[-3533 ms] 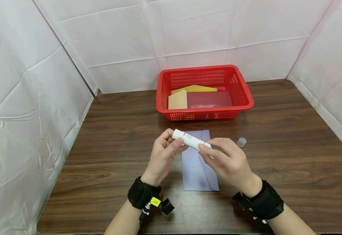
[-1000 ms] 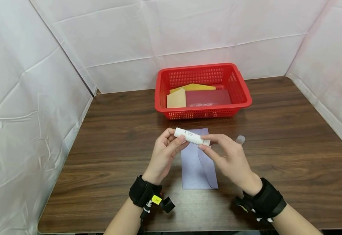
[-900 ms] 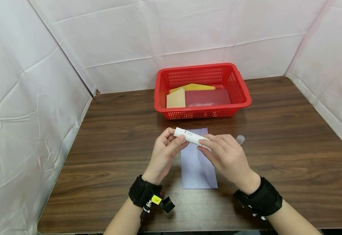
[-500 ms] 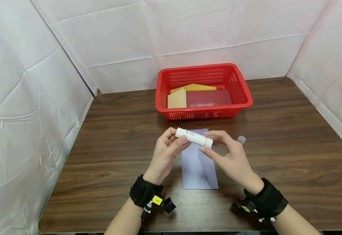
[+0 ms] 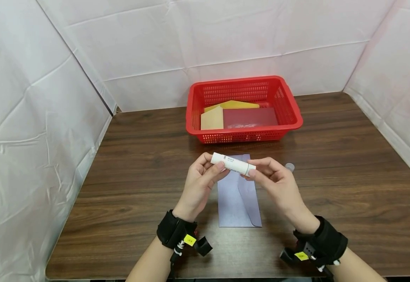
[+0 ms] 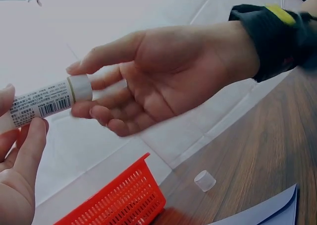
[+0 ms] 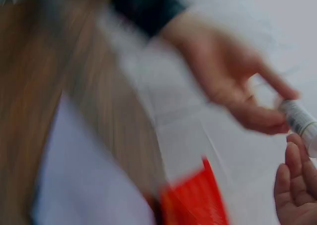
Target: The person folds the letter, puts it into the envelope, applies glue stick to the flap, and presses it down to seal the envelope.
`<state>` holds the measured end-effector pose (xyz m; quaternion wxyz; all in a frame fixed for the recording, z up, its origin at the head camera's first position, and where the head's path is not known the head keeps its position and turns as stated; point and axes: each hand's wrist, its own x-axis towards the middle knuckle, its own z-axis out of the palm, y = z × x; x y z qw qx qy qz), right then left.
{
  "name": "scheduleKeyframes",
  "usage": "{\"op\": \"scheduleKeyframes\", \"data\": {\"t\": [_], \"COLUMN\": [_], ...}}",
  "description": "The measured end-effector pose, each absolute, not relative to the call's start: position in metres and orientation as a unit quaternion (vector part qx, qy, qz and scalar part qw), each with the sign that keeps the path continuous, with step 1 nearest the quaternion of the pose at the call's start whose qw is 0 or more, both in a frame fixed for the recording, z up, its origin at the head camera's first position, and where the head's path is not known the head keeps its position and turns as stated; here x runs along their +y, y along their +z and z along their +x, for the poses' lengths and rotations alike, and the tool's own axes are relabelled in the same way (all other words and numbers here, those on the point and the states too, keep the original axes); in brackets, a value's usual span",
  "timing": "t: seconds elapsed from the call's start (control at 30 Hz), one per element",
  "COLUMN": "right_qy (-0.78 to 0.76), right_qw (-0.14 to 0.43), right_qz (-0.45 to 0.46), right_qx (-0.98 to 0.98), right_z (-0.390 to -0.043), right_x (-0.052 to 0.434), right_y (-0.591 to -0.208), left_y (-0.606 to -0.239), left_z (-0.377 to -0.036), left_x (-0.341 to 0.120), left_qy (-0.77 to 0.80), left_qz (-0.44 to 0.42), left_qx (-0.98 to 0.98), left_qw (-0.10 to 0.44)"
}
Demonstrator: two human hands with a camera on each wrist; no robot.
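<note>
I hold a white glue stick (image 5: 233, 163) level above a purple envelope (image 5: 238, 197) that lies flat on the table. My left hand (image 5: 210, 167) grips its left end between thumb and fingers. My right hand (image 5: 253, 172), palm turned up, pinches the stick's right end between thumb and fingertips. In the left wrist view the glue stick (image 6: 49, 103) shows its barcode label, with the right hand (image 6: 86, 86) around its ringed end. The right wrist view is blurred; the glue stick (image 7: 299, 118) and left hand (image 7: 257, 106) are seen there.
A small clear cap (image 5: 289, 167) stands on the wooden table (image 5: 138, 168) just right of my right hand. A red basket (image 5: 296, 113) at the back holds yellow, tan and red envelopes. White sheets wall in the left, back and right sides.
My right hand has rolled from palm down to palm up at the stick's right end, and its wrist has dropped lower. The left hand and the stick have barely moved.
</note>
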<state>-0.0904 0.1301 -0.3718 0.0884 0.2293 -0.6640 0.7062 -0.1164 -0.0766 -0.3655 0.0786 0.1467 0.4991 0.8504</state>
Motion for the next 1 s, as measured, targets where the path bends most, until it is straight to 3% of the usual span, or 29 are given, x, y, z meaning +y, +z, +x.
{"op": "scheduleKeyframes", "data": {"t": [0.13,0.2,0.4,0.53,0.67,1.0], "right_qy": [0.423,0.301,0.186,0.180,0.199,0.352], "right_qw": [0.352,0.455,0.575,0.607,0.603,0.451], "right_qz": [0.363,0.402,0.433,0.423,0.405,0.349], "right_qx": [-0.752,-0.735,-0.669,-0.648,-0.658,-0.742], "right_z": [-0.094,-0.099,-0.101,-0.102,-0.101,-0.091], "right_x": [0.129,0.128,0.129,0.129,0.135,0.146], "right_y": [-0.374,-0.374,-0.370,-0.370,-0.373,-0.379], "left_y": [-0.364,-0.363,-0.359,-0.355,-0.352,-0.352], "left_z": [-0.117,-0.116,-0.114,-0.113,-0.113,-0.116], "left_x": [-0.077,-0.078,-0.077,-0.073,-0.065,-0.051], "left_qy": [0.855,0.855,0.848,0.848,0.847,0.811], "left_qz": [0.144,0.139,0.122,0.118,0.115,0.158], "left_qx": [0.492,0.492,0.502,0.501,0.502,0.557], "left_qw": [0.081,0.086,0.116,0.129,0.128,0.084]}}
